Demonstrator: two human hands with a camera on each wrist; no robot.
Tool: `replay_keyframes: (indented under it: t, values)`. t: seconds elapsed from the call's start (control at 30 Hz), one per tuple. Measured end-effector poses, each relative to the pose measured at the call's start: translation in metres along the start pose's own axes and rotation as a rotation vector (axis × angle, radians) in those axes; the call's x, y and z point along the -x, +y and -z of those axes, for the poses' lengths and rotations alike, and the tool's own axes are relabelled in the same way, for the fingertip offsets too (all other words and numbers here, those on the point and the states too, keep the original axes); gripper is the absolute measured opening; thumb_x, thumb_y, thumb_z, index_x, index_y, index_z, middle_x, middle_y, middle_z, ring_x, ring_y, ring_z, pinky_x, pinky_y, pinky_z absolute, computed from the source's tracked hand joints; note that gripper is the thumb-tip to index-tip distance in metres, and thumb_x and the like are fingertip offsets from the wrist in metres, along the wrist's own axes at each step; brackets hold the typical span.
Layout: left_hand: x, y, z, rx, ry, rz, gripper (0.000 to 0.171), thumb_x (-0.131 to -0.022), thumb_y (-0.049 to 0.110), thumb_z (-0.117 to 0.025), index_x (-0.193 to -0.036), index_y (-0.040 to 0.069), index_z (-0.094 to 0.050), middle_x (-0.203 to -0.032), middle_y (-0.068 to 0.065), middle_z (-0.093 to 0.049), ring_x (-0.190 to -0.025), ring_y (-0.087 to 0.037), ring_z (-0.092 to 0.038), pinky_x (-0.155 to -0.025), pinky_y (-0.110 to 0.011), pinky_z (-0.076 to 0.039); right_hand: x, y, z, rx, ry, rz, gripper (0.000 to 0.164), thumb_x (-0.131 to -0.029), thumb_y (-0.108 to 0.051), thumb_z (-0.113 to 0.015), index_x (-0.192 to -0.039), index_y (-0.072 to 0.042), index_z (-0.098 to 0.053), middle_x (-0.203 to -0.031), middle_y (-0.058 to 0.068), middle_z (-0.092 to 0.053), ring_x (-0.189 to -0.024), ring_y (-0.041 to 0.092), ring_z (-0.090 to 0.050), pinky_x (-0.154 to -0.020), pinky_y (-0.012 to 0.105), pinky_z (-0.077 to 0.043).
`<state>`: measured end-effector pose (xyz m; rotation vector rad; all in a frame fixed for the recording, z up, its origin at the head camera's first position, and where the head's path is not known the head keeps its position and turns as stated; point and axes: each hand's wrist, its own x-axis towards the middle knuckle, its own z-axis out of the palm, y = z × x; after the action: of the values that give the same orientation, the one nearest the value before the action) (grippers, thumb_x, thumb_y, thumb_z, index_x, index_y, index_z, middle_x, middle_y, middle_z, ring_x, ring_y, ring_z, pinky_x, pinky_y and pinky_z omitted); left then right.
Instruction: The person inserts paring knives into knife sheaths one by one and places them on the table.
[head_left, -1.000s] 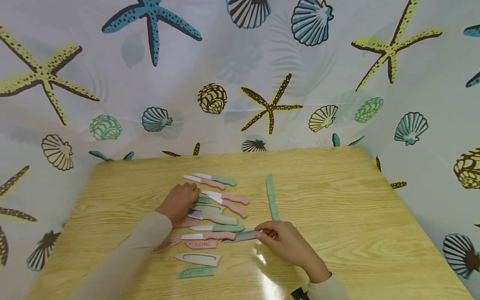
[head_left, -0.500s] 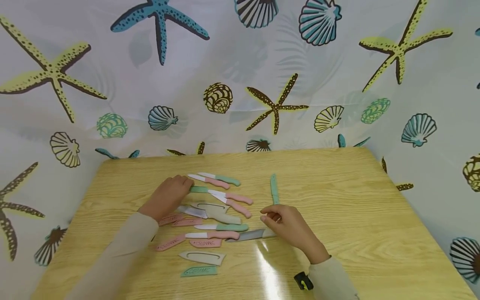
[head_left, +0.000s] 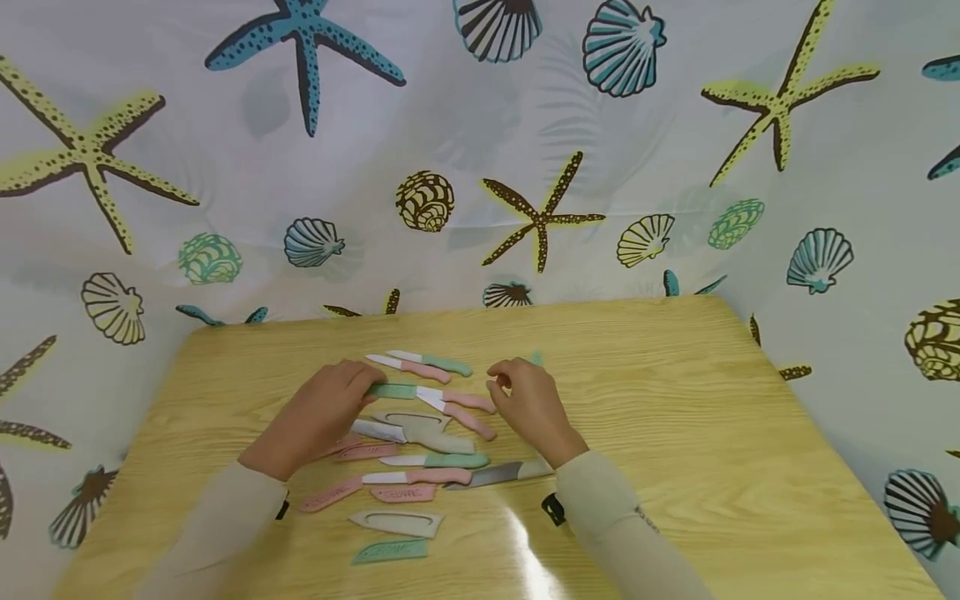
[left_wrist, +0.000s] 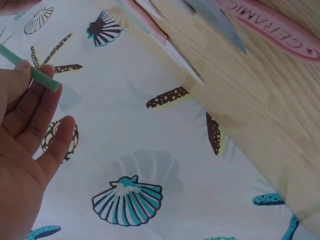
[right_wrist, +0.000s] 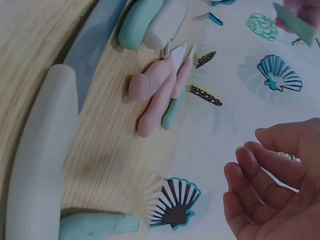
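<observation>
My left hand (head_left: 318,412) holds a green knife sheath (head_left: 395,391) by its left end, thumb and fingers pinching it. The left wrist view shows this sheath (left_wrist: 44,79) raised edge-on. Just right of it lie two pink-handled knives (head_left: 468,421) with white blades. My right hand (head_left: 528,408) hovers beside those handles, its fingers loosely bent and holding nothing, as the right wrist view confirms. Behind the right hand, a green sheathed knife (head_left: 537,357) is mostly hidden. Below the right hand lies a large grey-bladed knife (head_left: 495,475) with a cream handle (right_wrist: 40,155).
A green-handled knife (head_left: 446,364) and a pink-handled knife (head_left: 427,370) lie at the back. Further forward are a cream-handled knife (head_left: 438,438), a cream sheath (head_left: 397,522), pink sheaths (head_left: 402,493) and a green sheath (head_left: 390,551). A patterned cloth (head_left: 450,283) hangs behind the wooden table (head_left: 660,375).
My right hand has left the large grey-bladed knife and moved back and left toward the pink handles. My left hand has drawn back leftward with the green sheath, uncovering more of it.
</observation>
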<state>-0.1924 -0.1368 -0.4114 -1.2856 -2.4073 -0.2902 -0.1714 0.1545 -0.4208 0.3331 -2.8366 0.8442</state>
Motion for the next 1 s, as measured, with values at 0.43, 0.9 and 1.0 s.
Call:
replay_keyframes:
  t: [0.43,0.9,1.0]
  values:
    - [0.002,0.010,0.008,-0.027,-0.002,0.015,0.030,-0.083,0.008,-0.068,-0.108,0.001,-0.054,-0.103,-0.009,-0.058,-0.092,-0.022,-0.056,-0.075,-0.039,-0.048,-0.044,0.003,-0.033,0.124,-0.137,-0.019,0.020,-0.089,-0.010,-0.060,-0.106,-0.002,-0.067,-0.093,0.007,-0.065,-0.077,0.017,-0.061,-0.065,0.028,-0.051]
    - [0.003,0.017,0.003,-0.030,-0.033,0.047,0.030,-0.083,0.010,-0.069,-0.109,0.004,-0.056,-0.105,-0.007,-0.059,-0.095,-0.020,-0.055,-0.079,-0.036,-0.047,-0.055,-0.003,-0.063,0.193,-0.131,-0.079,0.023,-0.084,-0.014,-0.069,-0.101,0.001,-0.066,-0.094,0.014,-0.059,-0.089,0.028,-0.054,-0.073,0.032,-0.050]
    - [0.005,0.018,0.001,-0.020,-0.034,0.052,0.031,-0.082,0.010,-0.069,-0.109,0.003,-0.056,-0.105,-0.007,-0.059,-0.095,-0.020,-0.055,-0.080,-0.037,-0.047,-0.057,-0.007,-0.067,0.265,-0.142,-0.091,0.032,-0.077,-0.025,-0.077,-0.095,-0.002,-0.066,-0.089,0.012,-0.057,-0.085,0.027,-0.053,-0.071,0.032,-0.050]
